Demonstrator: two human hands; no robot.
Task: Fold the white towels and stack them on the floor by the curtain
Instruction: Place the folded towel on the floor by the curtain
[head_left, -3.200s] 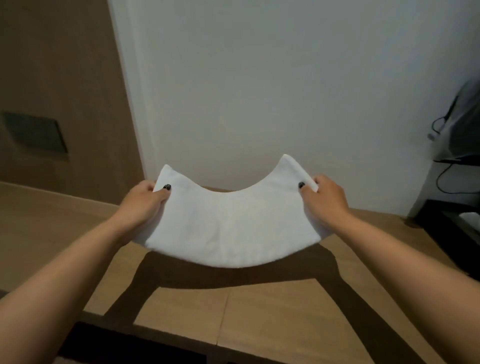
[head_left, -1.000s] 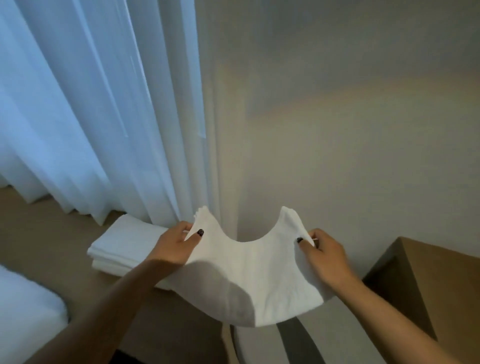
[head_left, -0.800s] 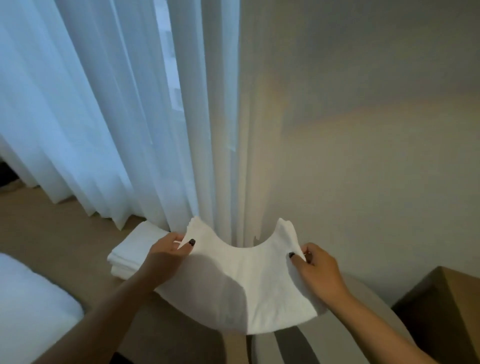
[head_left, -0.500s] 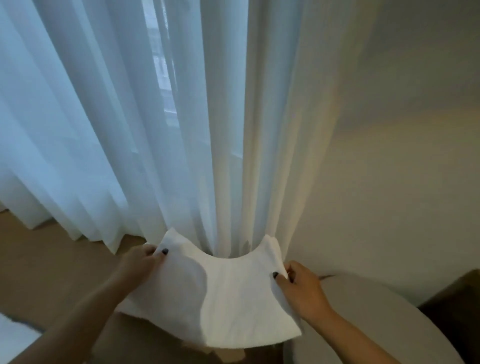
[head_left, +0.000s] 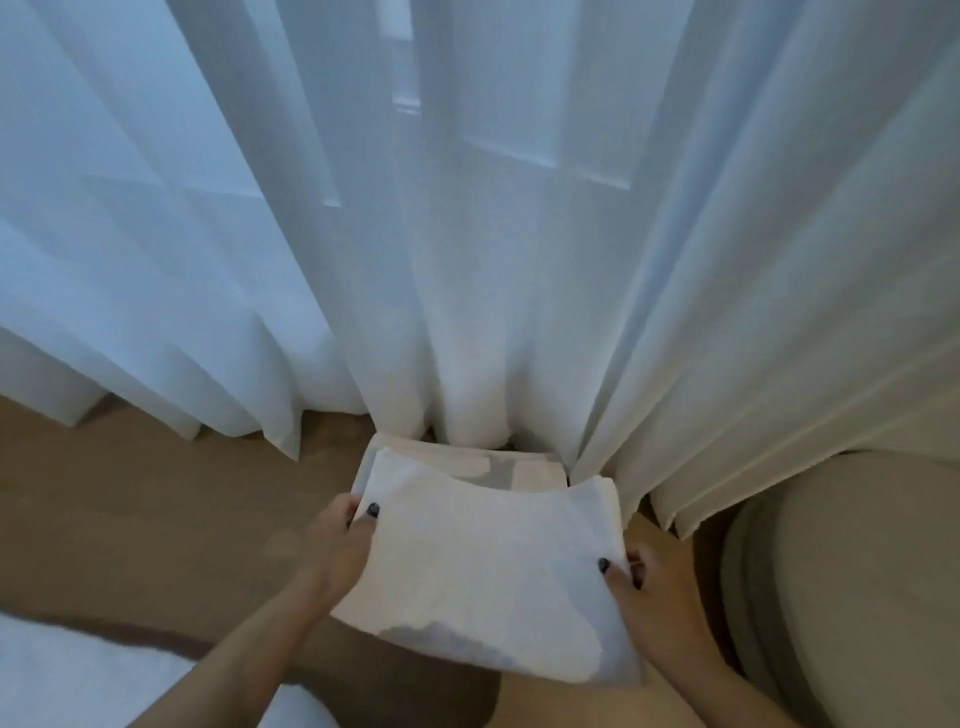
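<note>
A: What is lying at the left of the frame?
B: Bare brown floor (head_left: 130, 519) is lying open there. The left hand (head_left: 337, 540) is pinching the folded towel (head_left: 483, 571) by its left edge, thumb on top.

A: And the middle and right?
B: The towel is hanging over the stack (head_left: 467, 462), which is touching the curtain (head_left: 467, 260) hem. The right hand (head_left: 649, 587) is pinching the right edge, near a round beige seat (head_left: 857, 571).

1. The left hand (head_left: 340, 540) reaches forward from the near left, thumb on top, fingers curled under, pinching.
2. The right hand (head_left: 644, 587) reaches in from the near right, thumb on top, gripping likewise.
</note>
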